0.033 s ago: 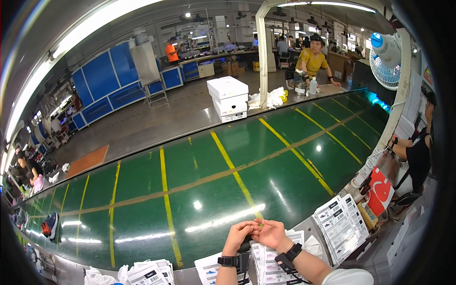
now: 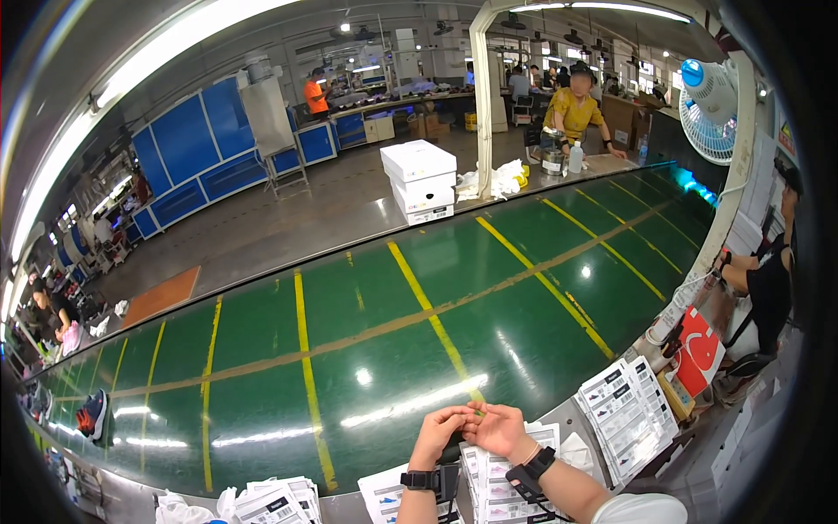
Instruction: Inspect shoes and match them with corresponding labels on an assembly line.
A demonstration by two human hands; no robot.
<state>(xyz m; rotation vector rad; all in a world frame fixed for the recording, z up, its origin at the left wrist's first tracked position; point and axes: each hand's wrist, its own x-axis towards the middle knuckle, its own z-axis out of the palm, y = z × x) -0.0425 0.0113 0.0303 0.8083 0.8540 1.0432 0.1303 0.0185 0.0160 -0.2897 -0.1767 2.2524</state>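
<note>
My left hand [image 2: 442,430] and my right hand [image 2: 497,430] meet over the near edge of a green conveyor belt [image 2: 367,288] with yellow cross lines. The right palm is turned up, its fingers loosely bent and apart. The left fingers reach inward and touch the right fingertips. I see nothing held in either hand. Dark straps with small black boxes circle both wrists. Beneath the hands lie stacks of printed label sheets [image 2: 493,485] with small shoe pictures; another sheet stack [image 2: 381,496] shows beside my left forearm.
More sheets [image 2: 627,419] lie at right, near a red box [image 2: 698,354]. A dark shoe with orange [image 2: 91,416] sits on the belt's far left. White shoeboxes [image 2: 421,183] stand beyond the belt. A person in yellow [image 2: 574,113] is across it; a fan [image 2: 709,113] hangs at right.
</note>
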